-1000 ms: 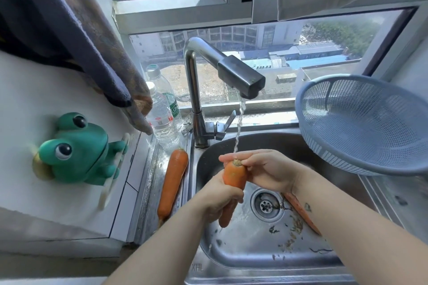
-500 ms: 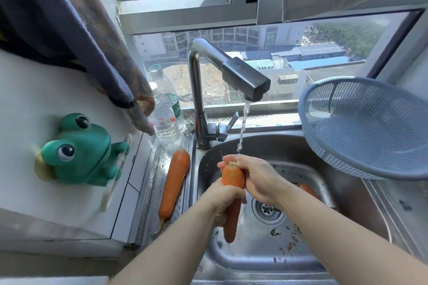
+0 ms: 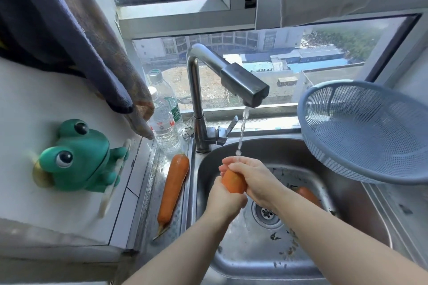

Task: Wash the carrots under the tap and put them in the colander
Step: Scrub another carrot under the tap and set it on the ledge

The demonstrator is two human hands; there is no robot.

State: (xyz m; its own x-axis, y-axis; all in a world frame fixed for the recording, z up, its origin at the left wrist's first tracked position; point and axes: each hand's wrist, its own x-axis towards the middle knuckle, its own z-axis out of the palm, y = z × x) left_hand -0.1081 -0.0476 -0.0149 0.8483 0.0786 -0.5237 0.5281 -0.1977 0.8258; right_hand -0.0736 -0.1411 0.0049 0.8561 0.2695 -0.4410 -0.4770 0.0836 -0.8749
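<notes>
Fingers of the right hand curled over the upper end of the held carrot; left hand wrapped round its lower part from below. Both gripping, neither spread. Held over the sink, above and just left of the drain. Long axis roughly upright in the view, slightly tilted; upper end under the right fingers and directly beneath the water stream, lower end hidden inside the left palm. Judged as the rinse-and-rub step, with transfer not yet begun. Behind the right wrist, a second carrot on the sink floor, partly hidden. Left of the basin, a third carrot flat on the steel ledge, thick end far, tip near, well apart from both hands. Farther back, tap running. At right, colander propped at a tilt, beyond and above the hands, mouth turned toward the basin; no carrot seen in it. Deciding relation for the coming move: colander to the right of and farther off than the held carrot, right hand on the nearer side. Judged best served by a right-hand carry, up and rightward over the near rim, left hand letting go first. Risk: wet carrot, likely slippery; a drop back into the basin possible. At the sill, plastic bottles, not involved.
</notes>
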